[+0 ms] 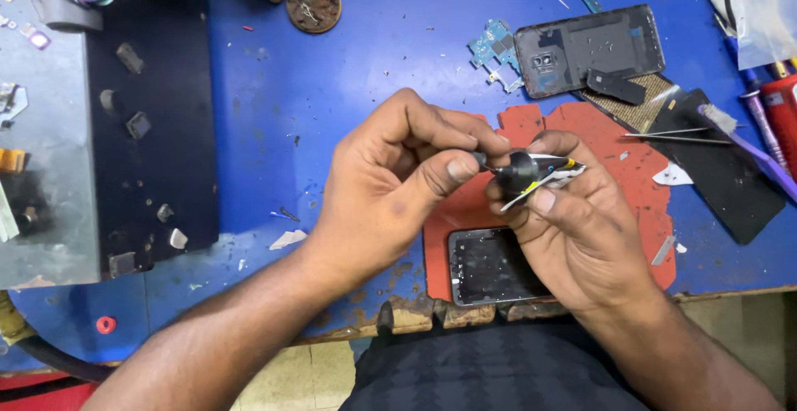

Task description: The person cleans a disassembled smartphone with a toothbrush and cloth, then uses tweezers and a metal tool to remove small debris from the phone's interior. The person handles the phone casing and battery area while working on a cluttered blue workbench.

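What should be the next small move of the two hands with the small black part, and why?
Probably keep peeling: the left hand pinches one end of the small black part while the right hand grips it with a pale strip partly lifted, so pulling that strip free seems next.

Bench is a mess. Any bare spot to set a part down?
Bare blue top between the black block and the circuit board. Crowded at right: back cover, tweezers, tools. Red mat partly taken by the phone.
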